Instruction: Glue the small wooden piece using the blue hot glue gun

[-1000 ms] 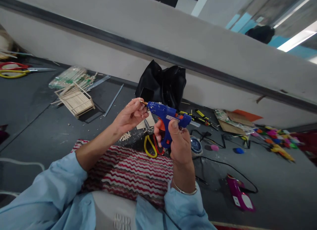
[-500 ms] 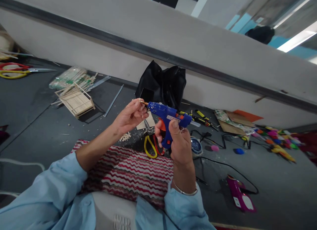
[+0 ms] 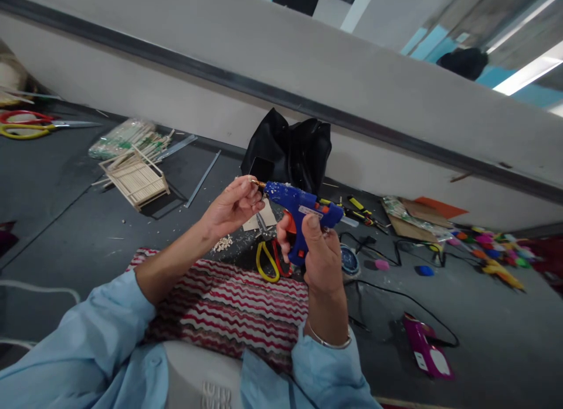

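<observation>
A blue hot glue gun [image 3: 294,199] with an orange trigger is gripped in my right hand [image 3: 321,244], its nozzle pointing left. My left hand [image 3: 235,205] is closed in a pinch right at the metal nozzle tip; whatever sits between thumb and fingers is too small to make out. Below the glue gun lie scissors [image 3: 267,262] with yellow and red handles, next to a pale card [image 3: 266,214] with a metal tool on it. A small heap of tiny cut pieces [image 3: 223,243] rests under my left wrist.
Left stands a small stick-built frame [image 3: 136,183] beside a bag of sticks [image 3: 127,139]. A metal ruler [image 3: 202,179] and a black bag [image 3: 288,145] lie along the wall. Rightward are a blue tape roll [image 3: 349,260], cables, colourful pompoms [image 3: 492,244] and a magenta device [image 3: 426,347].
Almost nothing differs. The glue gun and my right hand have shifted very slightly to the right in the picture, while my left hand stays at the nozzle.
</observation>
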`<state>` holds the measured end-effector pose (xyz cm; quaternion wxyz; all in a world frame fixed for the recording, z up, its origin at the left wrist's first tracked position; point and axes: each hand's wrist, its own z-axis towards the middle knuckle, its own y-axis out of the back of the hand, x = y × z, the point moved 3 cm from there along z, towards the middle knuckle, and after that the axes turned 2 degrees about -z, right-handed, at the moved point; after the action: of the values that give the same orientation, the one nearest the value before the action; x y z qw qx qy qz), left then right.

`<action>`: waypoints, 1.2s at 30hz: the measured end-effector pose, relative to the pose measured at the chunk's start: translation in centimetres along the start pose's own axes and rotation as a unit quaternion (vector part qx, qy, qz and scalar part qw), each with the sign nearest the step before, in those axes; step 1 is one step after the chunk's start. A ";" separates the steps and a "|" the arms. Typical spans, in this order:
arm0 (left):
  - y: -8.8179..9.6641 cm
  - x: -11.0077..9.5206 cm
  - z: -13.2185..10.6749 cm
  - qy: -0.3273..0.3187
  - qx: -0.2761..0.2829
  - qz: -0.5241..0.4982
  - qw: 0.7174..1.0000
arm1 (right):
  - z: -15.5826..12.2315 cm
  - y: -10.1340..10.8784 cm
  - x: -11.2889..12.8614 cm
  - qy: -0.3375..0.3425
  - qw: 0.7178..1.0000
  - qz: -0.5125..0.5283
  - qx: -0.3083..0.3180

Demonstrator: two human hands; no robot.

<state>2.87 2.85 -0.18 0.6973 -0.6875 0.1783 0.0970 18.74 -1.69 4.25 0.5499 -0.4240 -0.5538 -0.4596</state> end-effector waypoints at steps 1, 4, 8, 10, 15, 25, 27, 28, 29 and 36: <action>0.0 0.0 0.0 0.001 -0.001 0.001 1.000 | 0.1 0.0 0.0 -0.001 1.000 -0.001 0.002; 0.0 0.0 0.0 0.002 -0.003 0.006 1.000 | 0.2 0.0 -0.1 -0.005 1.000 -0.003 0.006; 0.1 0.1 0.0 0.004 -0.002 0.008 1.000 | 0.2 0.1 0.0 -0.003 1.000 -0.006 -0.002; 0.1 0.1 0.1 0.002 0.002 0.005 1.000 | 0.1 0.1 0.1 -0.004 1.000 -0.001 0.001; 0.1 0.1 0.1 0.001 0.012 0.002 1.000 | 0.0 0.1 0.2 -0.007 1.000 0.002 -0.006; 0.1 0.1 0.1 -0.003 0.020 0.006 1.000 | 0.3 0.2 -0.3 -0.022 1.000 0.008 0.011; 0.2 0.1 0.1 -0.003 0.018 0.010 1.000 | 0.3 0.2 -0.2 -0.021 1.000 0.008 0.005; 0.3 0.1 0.1 -0.003 0.019 0.012 1.000 | 0.3 0.2 -0.2 -0.020 1.000 0.008 0.003; 0.3 0.1 0.1 -0.003 0.022 0.014 1.000 | 0.2 0.2 -0.2 -0.019 1.000 0.008 0.004; 0.2 0.1 0.2 -0.012 0.047 0.016 0.999 | 0.4 0.3 -0.2 -0.022 1.000 -0.009 -0.003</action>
<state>2.85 3.06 -0.44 0.7288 -0.6502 0.1856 0.1078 18.95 -1.27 4.04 0.5326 -0.4303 -0.5681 -0.4566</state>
